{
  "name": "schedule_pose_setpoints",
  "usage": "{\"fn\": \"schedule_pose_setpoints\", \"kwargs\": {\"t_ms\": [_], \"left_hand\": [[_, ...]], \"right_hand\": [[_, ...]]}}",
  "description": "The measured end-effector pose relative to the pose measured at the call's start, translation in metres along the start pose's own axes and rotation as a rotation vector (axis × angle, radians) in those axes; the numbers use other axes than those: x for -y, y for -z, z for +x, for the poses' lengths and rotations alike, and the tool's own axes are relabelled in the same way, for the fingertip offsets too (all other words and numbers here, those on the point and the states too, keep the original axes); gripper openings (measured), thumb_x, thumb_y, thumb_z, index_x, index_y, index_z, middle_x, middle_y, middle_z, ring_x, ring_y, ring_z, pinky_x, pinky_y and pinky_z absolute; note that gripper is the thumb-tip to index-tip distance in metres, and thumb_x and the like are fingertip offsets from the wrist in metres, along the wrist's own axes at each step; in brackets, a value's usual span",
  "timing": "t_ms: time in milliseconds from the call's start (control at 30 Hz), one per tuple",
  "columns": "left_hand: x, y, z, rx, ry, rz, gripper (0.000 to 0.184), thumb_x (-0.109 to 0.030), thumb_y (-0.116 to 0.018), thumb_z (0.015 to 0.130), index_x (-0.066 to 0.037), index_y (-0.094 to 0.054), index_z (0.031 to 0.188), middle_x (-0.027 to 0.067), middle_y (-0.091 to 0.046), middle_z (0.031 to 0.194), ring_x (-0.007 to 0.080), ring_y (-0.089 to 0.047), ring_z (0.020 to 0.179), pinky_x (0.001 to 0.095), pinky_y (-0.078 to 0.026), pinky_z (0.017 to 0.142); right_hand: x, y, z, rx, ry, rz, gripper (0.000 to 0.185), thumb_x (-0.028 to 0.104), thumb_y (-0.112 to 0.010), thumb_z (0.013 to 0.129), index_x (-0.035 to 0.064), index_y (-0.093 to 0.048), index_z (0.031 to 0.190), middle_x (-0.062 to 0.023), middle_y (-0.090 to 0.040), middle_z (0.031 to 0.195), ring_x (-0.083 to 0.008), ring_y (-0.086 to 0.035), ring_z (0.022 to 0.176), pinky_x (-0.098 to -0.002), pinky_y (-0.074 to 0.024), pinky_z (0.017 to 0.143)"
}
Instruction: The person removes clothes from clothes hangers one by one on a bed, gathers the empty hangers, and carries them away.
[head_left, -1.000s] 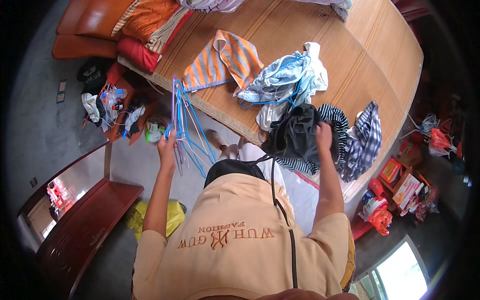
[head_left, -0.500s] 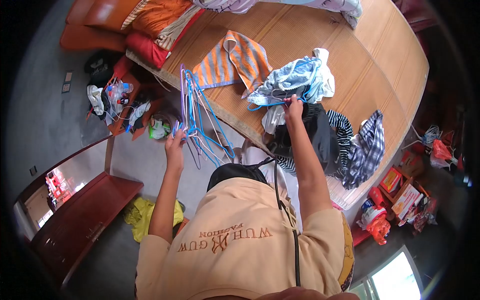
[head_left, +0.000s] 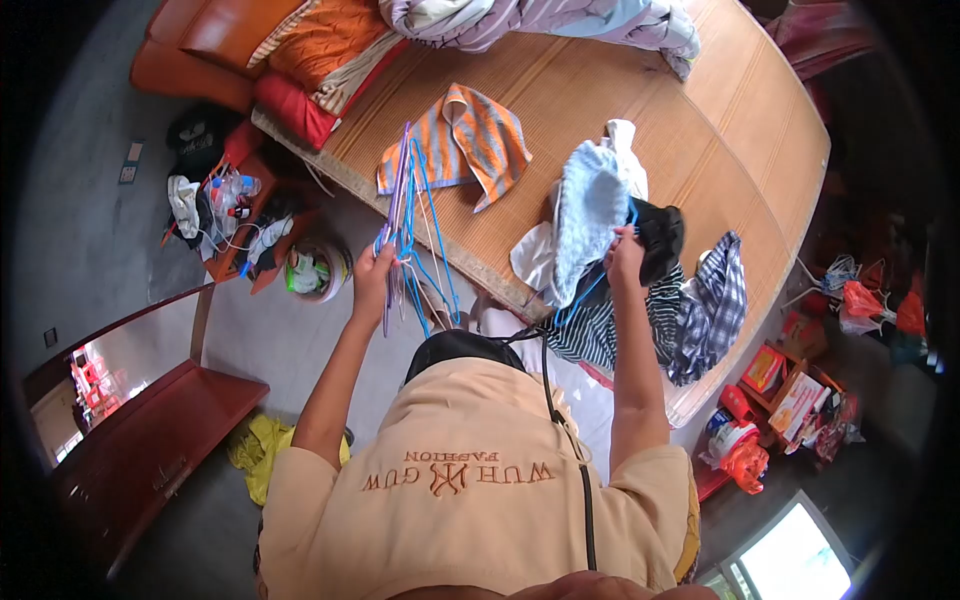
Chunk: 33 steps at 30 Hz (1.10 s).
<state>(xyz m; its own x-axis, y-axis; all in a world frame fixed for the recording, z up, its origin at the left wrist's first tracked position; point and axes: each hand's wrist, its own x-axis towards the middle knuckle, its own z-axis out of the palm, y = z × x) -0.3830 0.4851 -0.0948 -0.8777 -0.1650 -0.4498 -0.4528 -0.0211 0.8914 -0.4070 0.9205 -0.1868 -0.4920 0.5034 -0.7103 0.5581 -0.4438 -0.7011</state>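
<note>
Where pale-blue textured cloth garment rests against thin blue hanger, approx. 2 o'clock, fingers of R hand pinch hanger; L hand, fingers curled round slim purple/blue/white hanger bundle, approx. 10–11; orange-grey striped towel, 12.

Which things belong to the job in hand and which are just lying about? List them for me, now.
Likely part of the job:
- hangers in the left hand
- blue hanger in the right hand
- light blue garment beside it
- checked garment

Apparently just lying about:
- quilt
- yellow bundle
- red bag
</note>
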Motion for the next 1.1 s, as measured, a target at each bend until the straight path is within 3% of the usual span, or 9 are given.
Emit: {"fn": "schedule_pose_setpoints", "kwargs": {"t_ms": [100, 167, 300, 367, 433, 633, 800, 867, 1100], "left_hand": [[-0.001, -0.003, 0.005, 0.007, 0.005, 0.023, 0.022, -0.028, -0.056, 0.091, -0.006, -0.060, 0.090, -0.0033, -0.056, 0.078, 0.0045, -0.049, 0.073, 0.0193, -0.039, 0.070], [-0.008, -0.009, 0.009, 0.023, -0.075, 0.067, 0.024, -0.028, -0.056, 0.092, -0.004, -0.059, 0.090, -0.0028, -0.054, 0.075, 0.0043, -0.046, 0.067, 0.0197, -0.038, 0.061], [-0.009, -0.020, 0.015, 0.052, -0.081, 0.099, 0.024, -0.026, -0.058, 0.090, -0.002, -0.061, 0.088, -0.0007, -0.057, 0.077, 0.0056, -0.051, 0.071, 0.0214, -0.041, 0.066], [-0.006, -0.024, 0.020, 0.068, -0.113, 0.134, 0.024, -0.025, -0.058, 0.090, -0.002, -0.061, 0.086, -0.0003, -0.058, 0.076, 0.0057, -0.051, 0.071, 0.0216, -0.042, 0.066], [-0.011, -0.030, 0.020, 0.114, -0.094, 0.168, 0.026, -0.029, -0.057, 0.091, -0.003, -0.061, 0.090, -0.0008, -0.059, 0.081, 0.0049, -0.050, 0.072, 0.0192, -0.041, 0.068], [-0.023, -0.043, 0.022, 0.129, -0.113, 0.127, 0.027, -0.029, -0.057, 0.091, -0.003, -0.062, 0.089, -0.0014, -0.058, 0.080, 0.0052, -0.050, 0.073, 0.0197, -0.041, 0.069], [-0.049, -0.072, 0.020, 0.186, -0.069, 0.001, 0.026, -0.028, -0.061, 0.089, -0.003, -0.062, 0.092, -0.0032, -0.057, 0.079, 0.0038, -0.047, 0.070, 0.0189, -0.039, 0.065], [-0.050, -0.072, 0.032, 0.281, -0.063, -0.089, 0.026, -0.029, -0.063, 0.088, -0.004, -0.060, 0.094, -0.0034, -0.057, 0.082, 0.0034, -0.048, 0.076, 0.0180, -0.039, 0.071], [-0.061, -0.083, 0.053, 0.012, -0.126, -0.184, 0.028, -0.029, -0.069, 0.084, -0.005, -0.058, 0.092, -0.0036, -0.057, 0.080, 0.0040, -0.049, 0.071, 0.0197, -0.040, 0.065]], "right_hand": [[0.012, 0.007, 0.005, 0.254, -0.205, 0.263, 0.030, 0.041, -0.042, 0.096, 0.0111, -0.049, 0.096, 0.0051, -0.026, 0.052, -0.0072, -0.022, 0.039, -0.0219, -0.0178, 0.035], [0.025, 0.007, -0.005, 0.376, -0.077, 0.460, 0.034, 0.041, -0.040, 0.097, 0.0102, -0.049, 0.105, 0.0056, -0.025, 0.053, -0.0064, -0.021, 0.040, -0.0216, -0.0172, 0.035], [0.012, -0.001, -0.004, 0.134, 0.068, 0.825, 0.030, 0.038, -0.038, 0.098, 0.0106, -0.050, 0.094, 0.0053, -0.024, 0.050, -0.0071, -0.021, 0.038, -0.0225, -0.0172, 0.033], [-0.006, -0.015, 0.004, 0.371, -0.403, 0.447, 0.031, 0.038, -0.037, 0.098, 0.0125, -0.048, 0.085, 0.0051, -0.024, 0.050, -0.0076, -0.020, 0.037, -0.0223, -0.0155, 0.033], [-0.005, -0.035, -0.021, 0.701, -0.620, 0.544, 0.030, 0.037, -0.037, 0.098, 0.0137, -0.046, 0.082, 0.0054, -0.023, 0.049, -0.0075, -0.019, 0.036, -0.0218, -0.0145, 0.032], [0.021, -0.087, -0.085, 0.512, -0.081, 0.160, 0.028, 0.039, -0.043, 0.095, 0.0133, -0.048, 0.086, 0.0041, -0.032, 0.051, -0.0061, -0.026, 0.036, -0.0225, -0.0184, 0.032], [-0.007, -0.151, -0.125, 0.700, 0.221, -0.261, 0.018, 0.024, -0.047, 0.093, 0.0087, -0.056, 0.096, -0.0022, -0.047, 0.059, -0.0127, -0.042, 0.045, -0.0278, -0.0328, 0.042], [-0.012, -0.181, -0.130, 0.633, 0.767, -0.446, 0.020, 0.022, -0.048, 0.092, 0.0043, -0.054, 0.096, -0.0179, -0.058, 0.072, -0.0345, -0.058, 0.063, -0.0423, -0.0441, 0.061], [-0.015, -0.220, -0.171, 0.735, 0.891, -0.907, 0.028, 0.030, -0.045, 0.090, 0.0036, -0.046, 0.099, -0.0255, -0.060, 0.078, -0.0451, -0.058, 0.073, -0.0539, -0.0444, 0.062]]}}
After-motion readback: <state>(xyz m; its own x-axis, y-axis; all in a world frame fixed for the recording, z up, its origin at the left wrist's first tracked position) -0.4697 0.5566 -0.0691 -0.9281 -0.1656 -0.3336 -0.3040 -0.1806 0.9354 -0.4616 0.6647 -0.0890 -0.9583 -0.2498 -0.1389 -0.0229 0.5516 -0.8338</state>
